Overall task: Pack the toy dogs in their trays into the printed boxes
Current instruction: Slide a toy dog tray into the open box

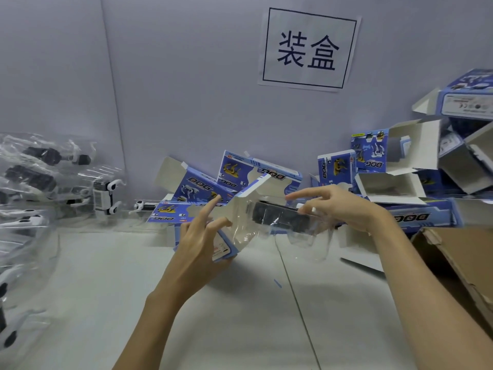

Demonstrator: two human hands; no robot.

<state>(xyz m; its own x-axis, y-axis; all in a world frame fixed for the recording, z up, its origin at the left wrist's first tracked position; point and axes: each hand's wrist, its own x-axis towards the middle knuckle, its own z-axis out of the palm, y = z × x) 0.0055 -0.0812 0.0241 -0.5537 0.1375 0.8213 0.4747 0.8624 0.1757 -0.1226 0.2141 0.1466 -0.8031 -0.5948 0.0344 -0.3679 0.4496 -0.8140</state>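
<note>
Open tabletop (240, 316) lying near — clutter ringing it.
Printed boxes (266, 174) blocking behind, bagged toy dogs (40, 169) crowding left, brown carton (458, 263) standing right.

2 bare forearms, left hand (198, 237) and right hand (344, 206); no sleeves, seemingly no rings.

We see the left hand (198, 236) gripping an open printed box (234, 222) while the right hand (338, 206) holds a clear tray (288, 231) with a black toy dog (280, 213) at its mouth. More boxes (266, 172) lie behind.

A white table (240, 316) carries heaped printed boxes (202, 188), bagged toy dogs (40, 166) and a cardboard carton (458, 257).
</note>
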